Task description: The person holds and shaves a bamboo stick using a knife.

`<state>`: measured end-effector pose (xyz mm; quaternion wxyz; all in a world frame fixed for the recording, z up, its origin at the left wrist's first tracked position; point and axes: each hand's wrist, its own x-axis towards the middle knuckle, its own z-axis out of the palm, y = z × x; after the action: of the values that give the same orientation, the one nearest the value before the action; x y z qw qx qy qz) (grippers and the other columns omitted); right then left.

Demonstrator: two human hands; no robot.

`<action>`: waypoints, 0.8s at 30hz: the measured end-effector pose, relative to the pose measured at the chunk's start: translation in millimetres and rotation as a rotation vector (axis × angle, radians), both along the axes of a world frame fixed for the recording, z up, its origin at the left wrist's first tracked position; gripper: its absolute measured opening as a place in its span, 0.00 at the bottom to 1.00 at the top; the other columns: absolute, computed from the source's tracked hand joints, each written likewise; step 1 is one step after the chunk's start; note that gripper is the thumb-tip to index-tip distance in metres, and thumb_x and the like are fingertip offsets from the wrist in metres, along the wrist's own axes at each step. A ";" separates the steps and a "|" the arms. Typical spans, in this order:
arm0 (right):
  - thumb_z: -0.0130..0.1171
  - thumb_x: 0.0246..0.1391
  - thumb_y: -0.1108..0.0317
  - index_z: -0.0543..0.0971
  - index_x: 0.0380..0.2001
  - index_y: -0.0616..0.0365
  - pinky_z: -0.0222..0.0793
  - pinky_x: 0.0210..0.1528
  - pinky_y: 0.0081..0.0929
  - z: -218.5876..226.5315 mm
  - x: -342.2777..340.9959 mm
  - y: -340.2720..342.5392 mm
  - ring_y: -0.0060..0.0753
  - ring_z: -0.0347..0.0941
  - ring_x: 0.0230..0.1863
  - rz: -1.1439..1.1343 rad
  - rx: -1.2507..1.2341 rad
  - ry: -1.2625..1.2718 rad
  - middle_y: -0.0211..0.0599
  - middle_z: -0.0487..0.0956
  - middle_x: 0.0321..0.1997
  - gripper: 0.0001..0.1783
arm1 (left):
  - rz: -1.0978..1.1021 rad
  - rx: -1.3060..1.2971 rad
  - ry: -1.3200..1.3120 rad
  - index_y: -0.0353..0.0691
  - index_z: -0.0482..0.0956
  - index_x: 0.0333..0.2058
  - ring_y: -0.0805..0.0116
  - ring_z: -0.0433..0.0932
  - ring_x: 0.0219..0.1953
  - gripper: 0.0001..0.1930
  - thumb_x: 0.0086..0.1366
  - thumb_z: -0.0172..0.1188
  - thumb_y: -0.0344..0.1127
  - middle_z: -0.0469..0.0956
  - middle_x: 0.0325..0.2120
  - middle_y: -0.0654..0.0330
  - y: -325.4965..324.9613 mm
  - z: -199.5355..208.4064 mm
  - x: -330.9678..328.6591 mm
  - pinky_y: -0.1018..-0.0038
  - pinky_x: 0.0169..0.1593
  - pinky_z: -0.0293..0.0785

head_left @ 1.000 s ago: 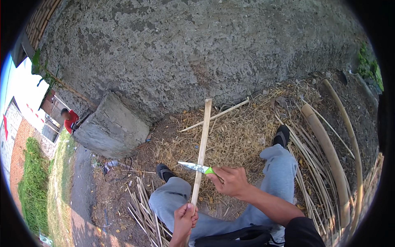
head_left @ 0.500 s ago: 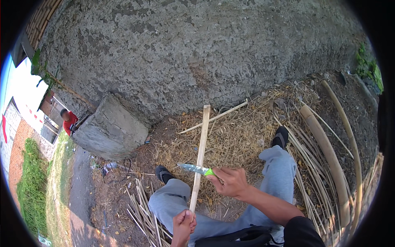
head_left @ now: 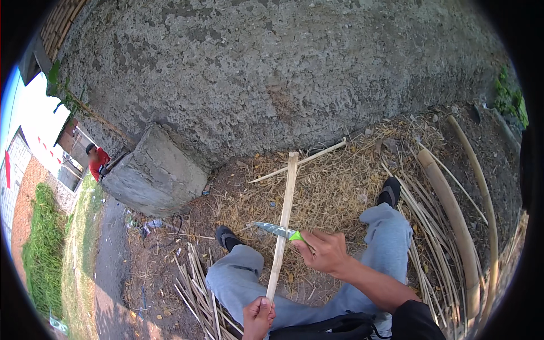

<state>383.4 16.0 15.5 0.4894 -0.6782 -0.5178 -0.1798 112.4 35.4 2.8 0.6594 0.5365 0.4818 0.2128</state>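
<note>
My left hand (head_left: 259, 317) is closed around the near end of a long, pale bamboo strip (head_left: 287, 198), which points away from me between my legs. In my right hand (head_left: 324, 251) is a knife (head_left: 276, 229) with a bright green handle, gripped by fingers wrapped round it. Its blade lies across the strip, about midway along, with the tip pointing left. Blade and strip appear to touch. Curled shavings (head_left: 317, 192) cover the ground beneath the strip's far half.
Split bamboo strips (head_left: 195, 289) lie by my left leg, more (head_left: 433, 238) on the right beside a thick bamboo pole (head_left: 450, 221). A rough concrete wall (head_left: 294, 73) rises ahead, with a concrete block (head_left: 156, 175) at left. A person in red (head_left: 99, 161) is beyond the block.
The strip's far end sits slightly further right and lower. My left hand has come a little nearer to me. The knife remains across the strip, a bit to the right in view.
</note>
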 end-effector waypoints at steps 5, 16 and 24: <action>0.64 0.54 0.57 0.82 0.33 0.53 0.54 0.08 0.27 3.2 8.2 0.2 0.26 0.66 0.08 0.062 -0.085 0.030 0.29 0.75 0.14 0.12 | -0.025 0.010 0.062 0.45 0.71 0.30 0.84 0.60 0.15 0.15 0.73 0.49 0.47 0.64 0.15 0.72 -6.4 3.7 -8.7 0.85 0.17 0.54; 0.63 0.55 0.57 0.83 0.32 0.55 0.54 0.08 0.28 6.9 18.3 1.7 0.28 0.65 0.07 0.045 0.066 0.052 0.29 0.75 0.13 0.12 | -0.110 0.101 0.038 0.43 0.72 0.28 0.84 0.60 0.16 0.14 0.73 0.49 0.43 0.64 0.15 0.73 9.0 6.2 -35.4 0.84 0.18 0.54; 0.64 0.54 0.57 0.83 0.32 0.53 0.53 0.08 0.27 10.7 -4.4 -12.2 0.26 0.66 0.08 0.121 -0.027 -0.078 0.27 0.74 0.13 0.11 | -0.172 0.204 0.153 0.43 0.69 0.25 0.84 0.58 0.18 0.17 0.74 0.47 0.42 0.62 0.16 0.74 -0.1 30.9 -30.6 0.82 0.21 0.54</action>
<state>379.0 3.8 26.2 0.4698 -0.6447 -0.5788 -0.1692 81.8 35.3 33.7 0.5786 0.6546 0.4588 0.1620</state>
